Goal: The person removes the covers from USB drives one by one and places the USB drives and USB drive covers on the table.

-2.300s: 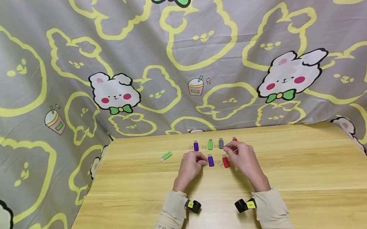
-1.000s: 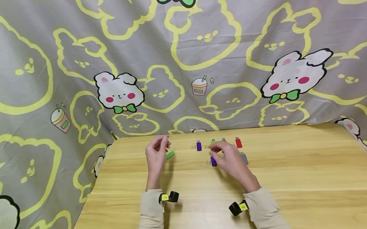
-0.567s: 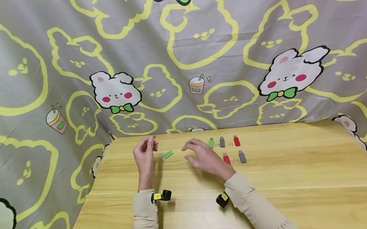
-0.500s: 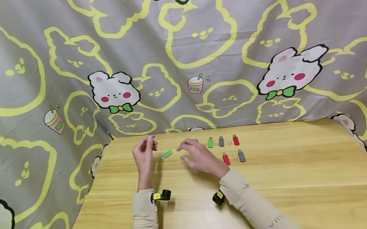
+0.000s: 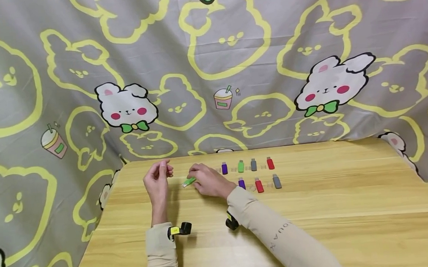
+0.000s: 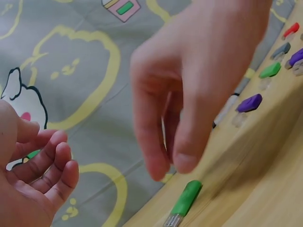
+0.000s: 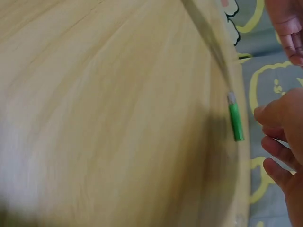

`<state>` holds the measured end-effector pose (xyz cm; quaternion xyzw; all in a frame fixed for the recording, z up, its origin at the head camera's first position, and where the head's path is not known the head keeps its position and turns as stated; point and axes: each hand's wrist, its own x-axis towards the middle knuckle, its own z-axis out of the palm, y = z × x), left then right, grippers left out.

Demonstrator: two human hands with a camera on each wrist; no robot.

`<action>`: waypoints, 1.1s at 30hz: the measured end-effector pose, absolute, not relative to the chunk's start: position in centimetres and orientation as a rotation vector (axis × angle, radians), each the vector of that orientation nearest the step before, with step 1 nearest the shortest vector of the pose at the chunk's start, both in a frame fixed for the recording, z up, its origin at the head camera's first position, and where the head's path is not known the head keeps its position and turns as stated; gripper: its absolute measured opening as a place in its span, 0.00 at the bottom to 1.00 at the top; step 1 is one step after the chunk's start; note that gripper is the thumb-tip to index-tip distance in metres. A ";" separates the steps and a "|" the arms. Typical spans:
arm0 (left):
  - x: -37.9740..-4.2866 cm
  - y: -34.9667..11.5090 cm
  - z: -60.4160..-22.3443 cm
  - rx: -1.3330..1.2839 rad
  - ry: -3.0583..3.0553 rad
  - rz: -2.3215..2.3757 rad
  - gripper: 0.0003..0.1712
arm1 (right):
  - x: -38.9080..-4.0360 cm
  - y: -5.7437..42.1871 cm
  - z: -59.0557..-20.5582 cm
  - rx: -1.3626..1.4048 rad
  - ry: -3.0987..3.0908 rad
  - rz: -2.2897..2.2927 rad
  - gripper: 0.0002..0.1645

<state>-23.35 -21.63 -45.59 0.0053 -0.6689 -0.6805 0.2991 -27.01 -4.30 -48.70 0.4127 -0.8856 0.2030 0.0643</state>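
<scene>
A green USB stick [image 5: 189, 181] lies slanted on the table, its metal plug bare. Just over it hovers my right hand [image 5: 210, 181], thumb and fingers bent downward. The left wrist view shows a small gap between those fingertips and the green USB stick [image 6: 188, 198]; in the right wrist view, too, the green USB stick [image 7: 236, 122] sits apart from the fingers. My left hand [image 5: 157, 183] is raised to the left of the stick, palm turned inward, its fingers loosely curled around nothing.
To the right, a back row holds purple [image 5: 224, 168], green [image 5: 241, 166], grey [image 5: 253, 164] and red [image 5: 270, 163] USB sticks. In front of it lie purple [image 5: 242, 184], red [image 5: 259, 185] and grey [image 5: 277, 181] ones. Small clear pieces lie among them. A patterned curtain [image 5: 253, 62] hangs behind the table.
Both hands have left the rows of USB sticks and moved left. My left hand went first and now stays still, while the right has come across to the lone green stick.
</scene>
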 end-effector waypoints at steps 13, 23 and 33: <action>-23.4 -22.1 -45.3 0.024 -1.789 -1.825 0.14 | -27.5 -6.0 -49.0 1.247 -2.712 0.603 0.14; -23.1 -21.9 -45.4 0.038 -1.783 -1.798 0.15 | -27.9 -6.7 -49.3 1.327 -2.685 0.607 0.13; -23.1 -21.8 -45.2 0.030 -1.811 -1.798 0.15 | -27.7 -5.9 -48.9 1.269 -2.770 0.650 0.16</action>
